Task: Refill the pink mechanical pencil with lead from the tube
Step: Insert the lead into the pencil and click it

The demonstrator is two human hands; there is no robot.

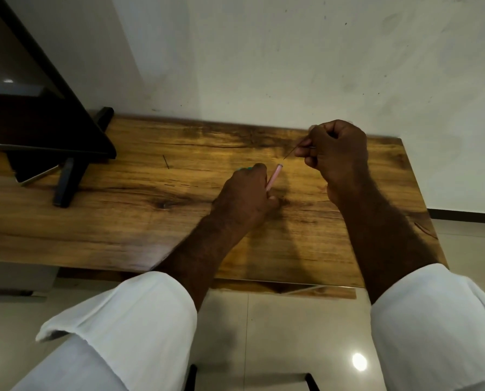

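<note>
wooden table [151,221] | left hand [244,196] grip closed on pink pencil [273,177] | right hand [337,153] pinching lead [289,153]

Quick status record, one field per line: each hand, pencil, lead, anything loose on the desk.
left hand: gripping the pink pencil, open end tilted up toward the right
right hand: pinching a thin lead at its upper end
lead: tip just above the pencil's opening, not yet inside
loose item: a short dark stick, maybe a spare lead, lying on the wooden desk
tube: not identifiable
</note>
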